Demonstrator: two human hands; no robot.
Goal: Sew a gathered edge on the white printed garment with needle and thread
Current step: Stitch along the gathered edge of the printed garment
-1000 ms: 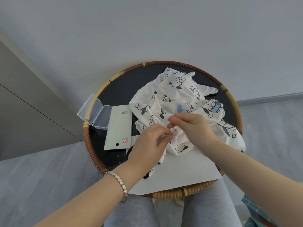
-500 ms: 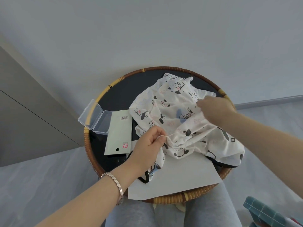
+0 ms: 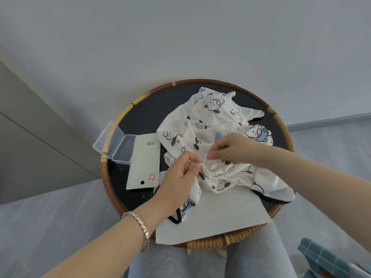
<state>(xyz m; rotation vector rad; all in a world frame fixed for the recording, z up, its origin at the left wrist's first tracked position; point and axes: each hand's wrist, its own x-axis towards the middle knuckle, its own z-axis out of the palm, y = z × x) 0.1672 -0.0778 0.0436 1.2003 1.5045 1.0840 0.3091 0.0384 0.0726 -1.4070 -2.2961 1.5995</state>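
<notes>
The white garment (image 3: 208,125), printed with cartoon dogs, lies crumpled on a round black table with a woven rim (image 3: 128,106). My left hand (image 3: 178,177) pinches a bunched, gathered edge of the garment near the table's middle. My right hand (image 3: 230,148) has its thumb and fingers pinched together just right of that bunch, at the cloth. A pale thread (image 3: 226,178) runs from the gathered edge across the cloth. The needle is too small to make out.
An open clear plastic box (image 3: 114,143) sits at the table's left edge, beside a pale green card (image 3: 143,161). A white sheet of paper (image 3: 216,215) lies at the near edge under the garment. My grey-clad knees are below; a teal checked cloth (image 3: 329,259) lies lower right.
My right hand swung out to the far right, drawing the thread, and has come back to the gathered edge. My left hand kept its hold on the bunch.
</notes>
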